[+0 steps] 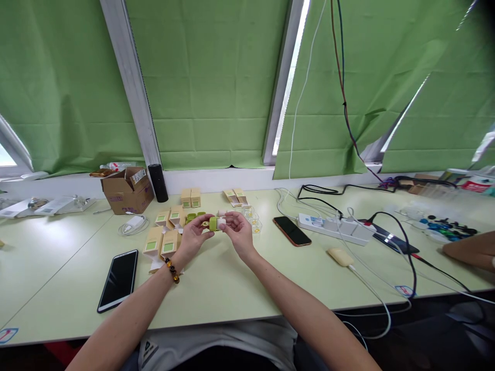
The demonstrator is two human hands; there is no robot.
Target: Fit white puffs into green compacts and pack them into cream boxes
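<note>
My left hand (194,234) is closed round a small green piece (212,223) with a yellowish ring-like end. At its right side my right hand (237,232) pinches a small white cylindrical piece (220,223), which touches the green one. Both pieces are held above the table, and fingers partly cover them. Just behind my left hand lie more green pieces (192,216). Small tan boxes (170,242) with green labels stand to the left of it. Behind my right hand are several clear round pieces (254,222) with yellow centres.
A phone (118,281) lies at left, another phone (292,230) at right. Beyond are a cardboard box (127,191), a black cylinder (158,183) and a white power strip (334,228) with trailing cables. Another person's arm (469,250) rests at the far right.
</note>
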